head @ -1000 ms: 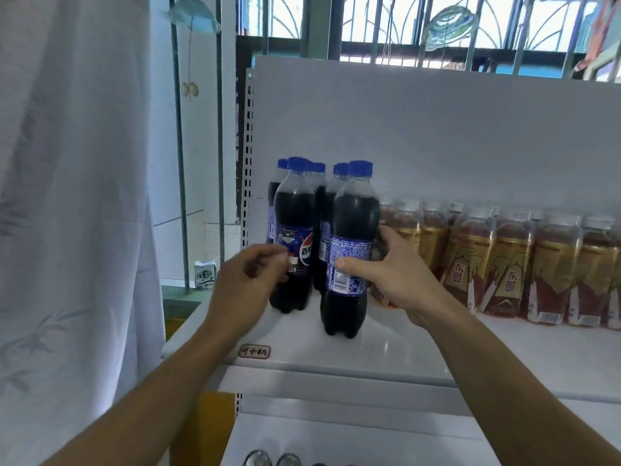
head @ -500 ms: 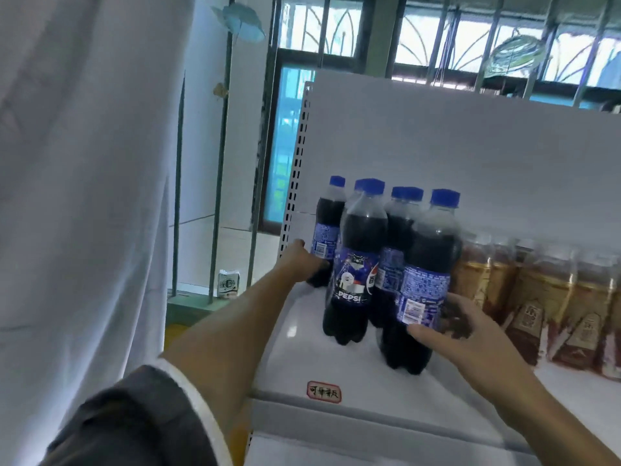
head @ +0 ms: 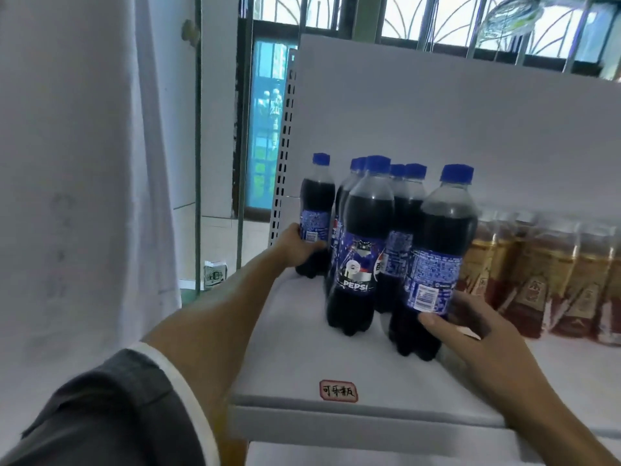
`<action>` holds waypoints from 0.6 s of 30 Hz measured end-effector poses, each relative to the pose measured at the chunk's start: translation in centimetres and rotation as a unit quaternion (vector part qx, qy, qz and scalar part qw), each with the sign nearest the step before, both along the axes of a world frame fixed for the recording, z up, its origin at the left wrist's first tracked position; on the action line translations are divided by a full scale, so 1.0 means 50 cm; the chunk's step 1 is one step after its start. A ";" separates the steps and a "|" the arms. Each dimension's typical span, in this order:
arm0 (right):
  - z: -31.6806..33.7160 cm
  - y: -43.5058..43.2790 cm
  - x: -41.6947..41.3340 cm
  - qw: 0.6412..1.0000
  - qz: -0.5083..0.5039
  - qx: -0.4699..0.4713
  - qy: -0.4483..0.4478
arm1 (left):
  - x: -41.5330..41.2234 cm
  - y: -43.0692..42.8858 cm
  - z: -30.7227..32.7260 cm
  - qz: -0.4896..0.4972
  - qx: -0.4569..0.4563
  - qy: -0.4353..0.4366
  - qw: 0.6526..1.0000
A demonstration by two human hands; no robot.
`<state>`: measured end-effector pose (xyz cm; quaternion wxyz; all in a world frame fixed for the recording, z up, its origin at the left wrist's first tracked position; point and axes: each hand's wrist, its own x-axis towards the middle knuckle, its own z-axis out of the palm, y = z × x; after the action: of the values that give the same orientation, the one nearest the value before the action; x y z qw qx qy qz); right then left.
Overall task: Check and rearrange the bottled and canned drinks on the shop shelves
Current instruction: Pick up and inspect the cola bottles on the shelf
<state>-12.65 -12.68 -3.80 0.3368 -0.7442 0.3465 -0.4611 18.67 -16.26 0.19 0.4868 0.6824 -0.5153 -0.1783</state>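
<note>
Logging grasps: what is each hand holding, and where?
The left hand grips the far-left cola bottle at its label; the right hand holds the front-right cola bottle at its lower label.

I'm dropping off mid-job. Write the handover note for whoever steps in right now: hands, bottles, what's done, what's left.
Left hand grips the rear-left cola bottle low on its label.
Right hand holds the front-right cola bottle, upright, barcode side outward.
Other cola bottles stand clustered between them on the shelf; tea bottles line up to the right.
Done: the front middle bottle faces logo-out.
Left: probably turn the right-hand bottle logo-out and square the rows.
</note>
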 end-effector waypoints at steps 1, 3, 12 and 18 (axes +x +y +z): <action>0.000 0.002 0.002 1.000 0.000 -0.005 0.002 | -0.003 0.017 0.000 0.006 -0.004 0.008 1.000; -0.001 0.001 0.001 1.000 0.003 -0.004 0.007 | 0.001 0.053 -0.008 0.019 -0.015 0.025 0.999; -0.011 -0.009 -0.010 1.000 0.028 -0.002 -0.006 | -0.084 0.277 -0.022 0.044 -0.106 0.003 0.993; 0.011 0.026 -0.028 0.987 -0.013 -0.041 -0.153 | -0.183 0.367 0.025 0.033 -0.166 -0.006 0.985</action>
<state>-14.07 -11.37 -3.27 0.3485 -0.6737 0.2814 -0.5878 9.52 2.11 1.43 0.5963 0.6092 -0.5181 -0.0703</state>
